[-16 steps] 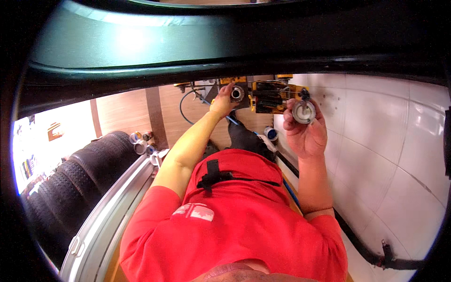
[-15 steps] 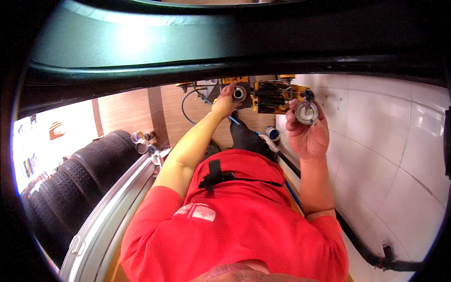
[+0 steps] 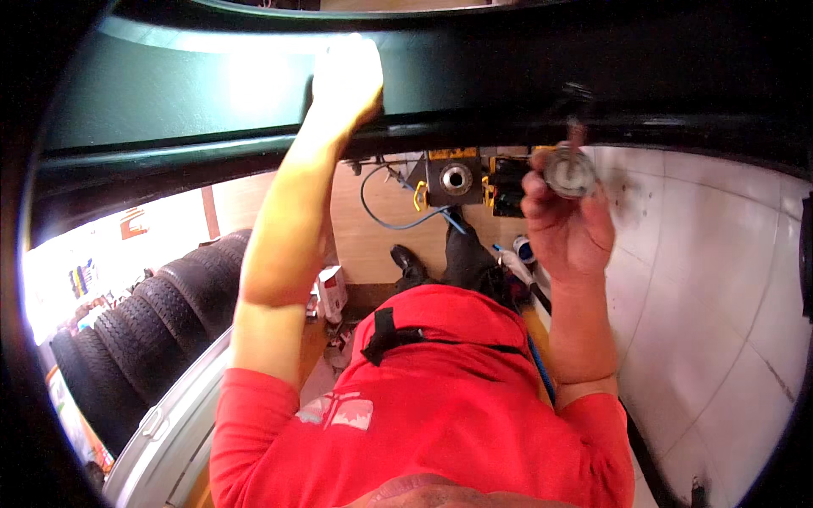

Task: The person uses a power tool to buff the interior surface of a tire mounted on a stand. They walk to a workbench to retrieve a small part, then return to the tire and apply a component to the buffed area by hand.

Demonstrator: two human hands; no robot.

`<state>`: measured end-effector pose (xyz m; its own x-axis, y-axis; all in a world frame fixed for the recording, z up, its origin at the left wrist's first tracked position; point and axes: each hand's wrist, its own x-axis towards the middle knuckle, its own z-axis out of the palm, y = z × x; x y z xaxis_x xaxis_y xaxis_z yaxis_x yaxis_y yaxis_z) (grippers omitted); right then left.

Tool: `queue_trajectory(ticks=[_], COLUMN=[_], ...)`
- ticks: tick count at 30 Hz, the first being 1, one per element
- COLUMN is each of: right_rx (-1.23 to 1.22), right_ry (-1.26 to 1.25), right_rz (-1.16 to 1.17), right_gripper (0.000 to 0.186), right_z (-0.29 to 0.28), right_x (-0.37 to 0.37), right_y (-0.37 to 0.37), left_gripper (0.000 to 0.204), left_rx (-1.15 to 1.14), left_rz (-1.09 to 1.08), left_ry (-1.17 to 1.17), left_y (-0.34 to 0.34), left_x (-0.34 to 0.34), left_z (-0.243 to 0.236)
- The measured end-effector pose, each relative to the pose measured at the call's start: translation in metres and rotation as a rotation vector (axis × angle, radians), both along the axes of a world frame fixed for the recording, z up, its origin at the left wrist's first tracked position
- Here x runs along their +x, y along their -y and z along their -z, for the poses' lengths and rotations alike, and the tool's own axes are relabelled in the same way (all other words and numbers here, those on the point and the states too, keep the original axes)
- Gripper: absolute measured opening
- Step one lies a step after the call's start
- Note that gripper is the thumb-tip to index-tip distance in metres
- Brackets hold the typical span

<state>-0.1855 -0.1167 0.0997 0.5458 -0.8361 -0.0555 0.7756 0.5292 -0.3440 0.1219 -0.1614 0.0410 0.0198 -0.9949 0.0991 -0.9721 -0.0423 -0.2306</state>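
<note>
My right hand (image 3: 563, 224) grips a small round open tin (image 3: 569, 172) with a pale paste-like content, its mouth facing up. A thin, motion-blurred stick-like thing (image 3: 577, 135) rises from the tin; its kind is unclear. My left hand (image 3: 349, 78) is raised in front of a dark curved panel (image 3: 186, 93) across the top of the view. Bright light washes out its fingers, so what they hold, if anything, does not show. Below and between my arms sits a machine (image 3: 455, 179) with a round metal hub in a dark square plate and yellow parts.
A row of black tyres (image 3: 161, 313) stands at the left, near a pale metal frame (image 3: 169, 440). A blue hose (image 3: 385, 222) loops beside the machine. A white-and-red box (image 3: 332, 292) and a small can (image 3: 523, 249) are lower down. White tiled wall (image 3: 694, 279) at the right.
My left hand has left the machine's hub and moved up and left to the dark panel. My right hand still holds the tin, now slightly higher and further right in view.
</note>
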Motion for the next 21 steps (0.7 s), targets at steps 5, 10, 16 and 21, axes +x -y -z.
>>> queue_trajectory(ticks=[5,10,16,21], right_rx=[0.014,0.037,-0.018,-0.121], right_ry=[-0.152,-0.262,-0.503,-0.594], right_rz=[-0.115,-0.217,-0.236,-0.273], right_gripper=[0.034,0.022,0.015,0.014], right_z=[-0.001,0.013,0.077,0.117], right_x=[0.029,0.069,0.14,0.21], right_y=[0.016,0.039,0.11,0.134], left_gripper=[0.029,0.016,0.033,0.03], left_rx=[0.144,0.523,0.409,0.41], left_rz=[-0.167,-0.293,-0.192,-0.232], left_ry=[0.002,-0.084,0.019,0.003], left_y=[0.019,-0.005,0.002,-0.013], left_x=[0.042,0.032,0.023,0.03], left_z=[0.053,0.027,0.039,0.039])
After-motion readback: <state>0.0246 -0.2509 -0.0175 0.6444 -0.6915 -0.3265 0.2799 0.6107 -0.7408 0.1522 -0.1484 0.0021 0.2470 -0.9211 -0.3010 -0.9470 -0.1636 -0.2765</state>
